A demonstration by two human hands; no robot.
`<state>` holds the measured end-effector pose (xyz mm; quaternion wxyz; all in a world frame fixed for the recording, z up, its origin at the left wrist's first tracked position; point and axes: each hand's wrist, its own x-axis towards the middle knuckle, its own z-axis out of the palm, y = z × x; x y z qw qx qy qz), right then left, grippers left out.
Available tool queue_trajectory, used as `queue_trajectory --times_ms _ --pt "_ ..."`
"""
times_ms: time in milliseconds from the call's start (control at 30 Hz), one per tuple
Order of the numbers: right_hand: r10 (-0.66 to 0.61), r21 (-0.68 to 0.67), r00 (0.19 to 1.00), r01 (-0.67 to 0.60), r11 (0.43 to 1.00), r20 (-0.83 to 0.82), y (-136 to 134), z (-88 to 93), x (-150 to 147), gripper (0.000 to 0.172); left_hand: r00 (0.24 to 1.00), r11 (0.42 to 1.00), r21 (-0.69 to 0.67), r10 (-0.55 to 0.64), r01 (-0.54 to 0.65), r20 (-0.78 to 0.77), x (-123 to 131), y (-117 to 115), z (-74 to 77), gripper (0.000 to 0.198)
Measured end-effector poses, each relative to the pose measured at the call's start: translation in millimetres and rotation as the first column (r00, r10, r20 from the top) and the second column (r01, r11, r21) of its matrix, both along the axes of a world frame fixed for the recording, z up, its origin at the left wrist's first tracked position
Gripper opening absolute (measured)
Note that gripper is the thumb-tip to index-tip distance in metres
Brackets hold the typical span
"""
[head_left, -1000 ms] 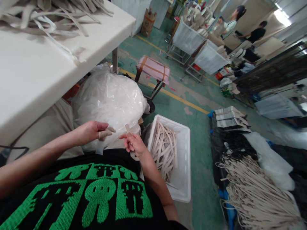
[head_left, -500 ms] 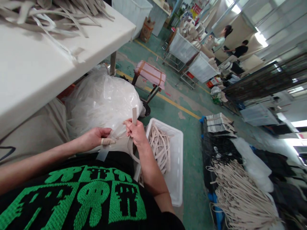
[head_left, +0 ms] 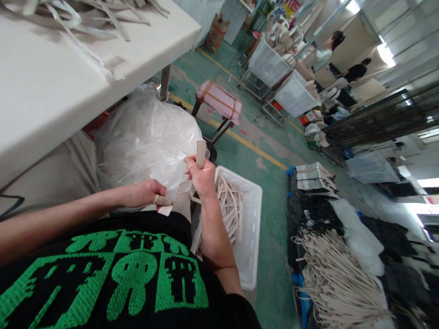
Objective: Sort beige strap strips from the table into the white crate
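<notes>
My right hand (head_left: 203,177) is closed around a beige strap (head_left: 200,153), whose flat end sticks up above the fist. More strap loops out below that hand, near the wrist. To its left, my left hand (head_left: 149,193) is pinched shut in front of my shirt, with a tan wrap (head_left: 162,200) on one digit. A short whitish strip (head_left: 165,210) pokes out under that pinch; its material is hard to make out. Directly beyond both hands lies a big clear plastic bag (head_left: 147,137). A white bin (head_left: 252,237) of beige straps stands beside my right forearm.
A white-topped table (head_left: 78,87) with a heap of pale strips juts in from the left. Ahead stands a pink-padded stool (head_left: 219,100). Bundled straps (head_left: 343,278) lie on the right. Wheeled bins (head_left: 269,61) and two people are farther back.
The translucent strip that stretched between my hands no longer shows there. My right hand has risen slightly with the strap, and my left hand has shifted right. The view has tilted a little.
</notes>
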<state>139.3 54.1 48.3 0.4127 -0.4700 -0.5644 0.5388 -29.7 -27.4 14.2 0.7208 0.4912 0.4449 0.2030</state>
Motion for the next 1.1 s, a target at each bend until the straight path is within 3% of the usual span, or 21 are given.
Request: queue_trajectory --times_ms 100,200,333,433,533,833,1100 --pt "-0.044 -0.013 0.999 0.044 0.999 -0.001 0.3 -7.1 10.0 0.035 0.969 0.967 -0.079 0.244 -0.242 0.026 2.5 7.6 -6.2 0.021" --pt "0.001 -0.047 1.000 -0.002 0.999 -0.021 -13.4 -17.4 28.6 0.044 0.852 0.836 -0.230 0.521 -0.498 0.054 1.7 17.7 -11.2 0.023" --pt "0.187 -0.160 0.980 -0.175 0.971 0.061 -53.8 -31.9 45.8 0.046 0.721 0.707 -0.361 0.682 -0.607 0.124 0.9 26.3 -13.2 0.021" --pt "0.300 -0.231 0.939 -0.258 0.938 0.168 -82.8 -38.5 44.1 0.044 0.653 0.649 -0.427 0.740 -0.630 0.163 3.9 27.0 -15.4 0.016" --pt "0.311 -0.214 0.921 -0.264 0.941 0.234 -96.4 -41.0 35.9 0.041 0.619 0.623 -0.438 0.766 -0.648 0.172 6.8 26.2 -19.5 0.015" --pt "0.312 -0.197 0.911 -0.265 0.944 0.271 -91.4 -50.3 27.3 0.039 0.615 0.649 -0.423 0.753 -0.632 0.236 3.5 23.8 -25.7 0.012" --pt "0.248 -0.161 0.938 -0.213 0.964 0.244 -89.9 -51.6 28.1 0.041 0.609 0.631 -0.449 0.764 -0.633 0.214 5.2 22.0 -25.8 0.011"
